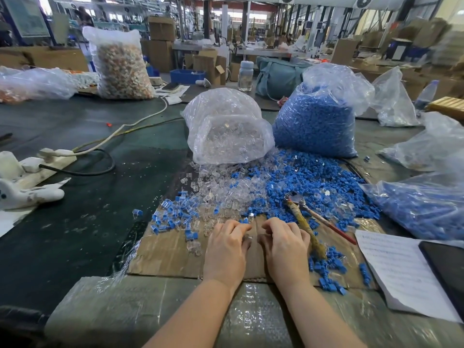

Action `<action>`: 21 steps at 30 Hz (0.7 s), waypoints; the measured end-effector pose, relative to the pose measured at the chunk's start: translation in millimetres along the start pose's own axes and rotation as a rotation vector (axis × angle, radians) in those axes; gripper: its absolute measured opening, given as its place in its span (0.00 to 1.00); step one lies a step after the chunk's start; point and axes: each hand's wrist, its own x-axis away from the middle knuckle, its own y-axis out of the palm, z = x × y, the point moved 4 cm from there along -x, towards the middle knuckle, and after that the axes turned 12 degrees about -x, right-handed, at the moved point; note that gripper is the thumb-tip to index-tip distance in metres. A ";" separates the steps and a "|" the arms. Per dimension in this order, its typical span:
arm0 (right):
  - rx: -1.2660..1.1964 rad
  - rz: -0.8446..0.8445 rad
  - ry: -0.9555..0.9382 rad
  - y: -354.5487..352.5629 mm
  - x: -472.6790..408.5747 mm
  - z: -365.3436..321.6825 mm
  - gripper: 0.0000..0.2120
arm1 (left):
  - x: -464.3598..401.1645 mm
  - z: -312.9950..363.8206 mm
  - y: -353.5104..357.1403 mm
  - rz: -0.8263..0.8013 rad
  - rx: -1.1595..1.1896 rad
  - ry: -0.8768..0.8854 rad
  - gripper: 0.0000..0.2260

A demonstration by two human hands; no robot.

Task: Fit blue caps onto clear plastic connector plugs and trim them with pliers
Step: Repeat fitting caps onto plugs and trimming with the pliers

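Both my hands lie side by side on a cardboard sheet [165, 254], fingers curled down. My left hand [227, 243] pinches a small clear plug [247, 237] at its fingertips. My right hand [285, 243] curls beside it; what it holds is hidden. Loose clear plugs [221, 194] and blue caps [313, 179] are heaped just beyond my fingers. Assembled blue-capped plugs [173, 217] lie to the left. Pliers [305, 217] with a wrapped handle and a red handle rest right of my right hand.
An open bag of clear plugs [226, 129] and a bag of blue caps [316, 121] stand behind the heap. More blue caps fill a bag [421, 207] at right. Paper sheets [401, 270] lie at right; a power strip [47, 162] and cables at left.
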 end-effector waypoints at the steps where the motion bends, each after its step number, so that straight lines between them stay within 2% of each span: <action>1: -0.010 -0.002 -0.003 0.0 -0.3 0.6 0.03 | 0.5 0.0 -0.9 0.014 0.005 -0.003 0.15; 7: -0.093 -0.041 -0.061 -0.9 -0.6 -3.8 0.04 | 2.7 4.8 -8.6 0.084 0.034 0.029 0.13; 14: -0.079 -0.064 -0.115 -3.7 0.7 -9.7 0.02 | 2.7 2.8 -12.0 0.067 0.052 -0.013 0.09; 15: -0.050 -0.037 -0.108 -4.5 1.0 -9.5 0.00 | 2.9 2.5 -12.3 0.070 0.054 -0.022 0.08; 19: 0.073 0.089 0.049 -8.0 1.6 -1.0 0.06 | 3.9 1.2 -14.9 0.092 0.068 -0.058 0.05; 21: 0.131 0.060 0.129 -5.7 1.7 4.0 0.06 | 4.1 1.4 -13.9 0.063 0.045 -0.057 0.06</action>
